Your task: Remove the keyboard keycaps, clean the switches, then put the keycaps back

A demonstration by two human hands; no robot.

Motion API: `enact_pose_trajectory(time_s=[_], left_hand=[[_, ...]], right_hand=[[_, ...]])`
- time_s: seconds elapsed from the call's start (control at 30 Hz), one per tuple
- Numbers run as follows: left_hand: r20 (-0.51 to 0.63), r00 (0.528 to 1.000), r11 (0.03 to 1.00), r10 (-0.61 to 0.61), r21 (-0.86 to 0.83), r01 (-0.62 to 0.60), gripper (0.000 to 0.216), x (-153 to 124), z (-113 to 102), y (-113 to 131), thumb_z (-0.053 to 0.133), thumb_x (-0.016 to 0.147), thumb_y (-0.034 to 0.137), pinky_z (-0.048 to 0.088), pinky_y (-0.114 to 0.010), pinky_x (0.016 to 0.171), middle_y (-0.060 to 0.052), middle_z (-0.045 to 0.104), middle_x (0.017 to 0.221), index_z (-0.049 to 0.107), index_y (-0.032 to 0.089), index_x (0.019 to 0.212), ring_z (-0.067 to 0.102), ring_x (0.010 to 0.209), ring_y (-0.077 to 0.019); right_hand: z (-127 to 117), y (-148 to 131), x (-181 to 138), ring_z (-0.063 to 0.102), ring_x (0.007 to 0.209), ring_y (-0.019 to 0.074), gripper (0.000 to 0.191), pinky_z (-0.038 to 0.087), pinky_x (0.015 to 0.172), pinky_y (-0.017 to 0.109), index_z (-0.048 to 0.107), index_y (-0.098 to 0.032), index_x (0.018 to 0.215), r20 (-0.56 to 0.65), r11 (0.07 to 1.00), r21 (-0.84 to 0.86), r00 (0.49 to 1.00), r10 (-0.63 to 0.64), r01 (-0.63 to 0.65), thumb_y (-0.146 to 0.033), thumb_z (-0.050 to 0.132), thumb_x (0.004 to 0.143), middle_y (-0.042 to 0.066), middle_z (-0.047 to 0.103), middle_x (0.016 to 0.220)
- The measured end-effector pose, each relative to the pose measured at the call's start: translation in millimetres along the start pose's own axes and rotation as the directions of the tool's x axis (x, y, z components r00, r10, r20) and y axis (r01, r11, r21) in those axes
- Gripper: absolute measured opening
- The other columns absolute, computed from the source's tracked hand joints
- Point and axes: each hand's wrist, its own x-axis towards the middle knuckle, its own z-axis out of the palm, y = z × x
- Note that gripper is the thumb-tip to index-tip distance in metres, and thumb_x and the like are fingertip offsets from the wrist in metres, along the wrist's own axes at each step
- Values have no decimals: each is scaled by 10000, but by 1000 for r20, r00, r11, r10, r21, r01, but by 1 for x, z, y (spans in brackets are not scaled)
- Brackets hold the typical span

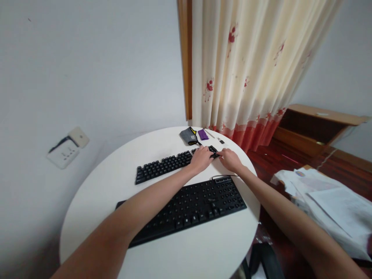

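Black keycaps (165,164) lie in keyboard-like rows across the far half of the round white table (95,201). At the right end of these rows, my left hand (202,158) rests with curled fingers, its fingertips partly hidden. Just to its right, my right hand (229,159) is closed, thumb and fingers pointing left at the end keycaps. Whatever sits between the fingertips is too small to make out. Nearer to me lies a black keyboard (200,201), mostly showing small key switches, with some keys along its front row. My left forearm covers part of it.
A grey pouch (188,135), a purple packet (203,134), a thin stick (209,133) and a small dark piece (221,142) lie at the table's far edge. A curtain (244,77) hangs behind. Papers (337,205) are piled at the right.
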Motion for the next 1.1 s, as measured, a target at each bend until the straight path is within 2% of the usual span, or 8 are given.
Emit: enact_pose_trajectory(time_s=[0.2,0.4,0.6,0.77,0.97,1.1], left_hand=[[-2,1000,999,31,9,-31,191,0,13,0,602,924,282,408,-392,874,-102,606,1043,765,206,987,485,1067,-271],[9,999,999,43,-10,-43,208,-8,12,0,581,940,277,406,-374,852,-75,642,1013,777,216,909,498,1049,-253],[-9,1000,1000,24,-8,-24,197,-8,14,1,624,919,308,403,-381,868,-81,670,1037,743,193,1028,502,1058,-263],[-20,1000,1000,2,6,-2,178,-1,16,2,655,894,294,402,-389,875,-102,661,1062,755,186,994,492,1082,-277],[-8,1000,1000,1,4,-1,175,-1,16,2,609,898,191,416,-398,852,-96,707,986,778,189,944,525,1035,-284],[-7,1000,1000,-7,-21,7,179,-1,10,5,617,882,190,427,-410,869,-103,732,960,785,184,944,550,1021,-290]], right_hand=[[7,0,5,551,1013,269,317,398,843,336,716,-201,1172,29,998,-37,998,-57,58,-166,499,943,129,652,1029],[12,5,-3,548,1015,236,256,404,881,309,758,-199,1039,-5,996,17,996,-90,90,-152,525,945,100,644,1027],[14,16,-13,585,1010,204,205,424,902,279,753,-180,1008,-49,993,101,997,-63,68,-127,581,910,84,629,1120],[15,20,-16,614,973,192,176,434,876,258,749,-185,929,-42,984,158,996,-72,78,-93,613,866,60,681,1027],[16,20,-22,635,874,191,140,446,824,268,748,-181,884,-39,972,225,997,-65,72,-108,637,841,56,717,922],[11,17,-30,643,836,184,113,460,804,268,748,-180,866,-62,955,289,997,-48,64,-124,657,831,51,724,893]])
